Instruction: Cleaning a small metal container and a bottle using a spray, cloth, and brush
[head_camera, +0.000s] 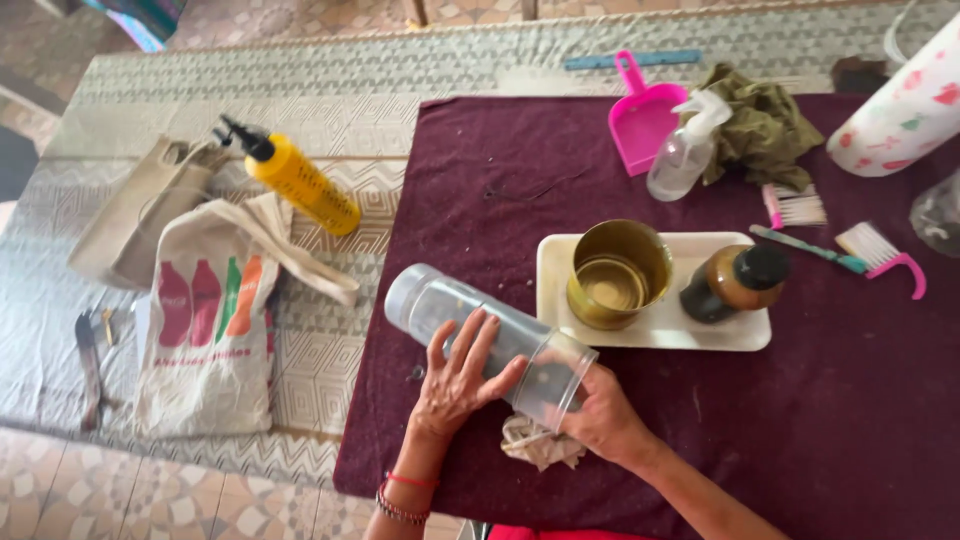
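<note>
- Your left hand (462, 375) lies flat on the clear plastic jar (487, 340), fingers spread over its side, palm pressing on it.
- Your right hand (603, 418) is at the jar's open mouth, fingers curled around the rim end; can't tell how tight the grip is.
- The jar lies on its side, tilted, closed end up-left, mouth down-right, on the maroon cloth (820, 420), just in front of the cream tray (660, 325).
- A crumpled rag (540, 443) sits under the jar mouth, touching your right hand, nearer you than the tray.
- On the tray: brass pot (617, 273) on its left half, upright, open top; brown bottle with black cap (735, 281) on its right half, lying tilted.
- Behind the tray: pink dustpan (643, 115), clear spray bottle (686, 150), olive cloth (765, 130) bunched beside it.
- Right of the tray: a small pink-handled brush (795, 206), a teal toothbrush (810, 248), another pink brush (885, 252).
- Well left of the tray, off the maroon cloth: yellow pump bottle (298, 180) lying on its side, printed tote bag (210, 320), plain bag (140, 210) behind it.
</note>
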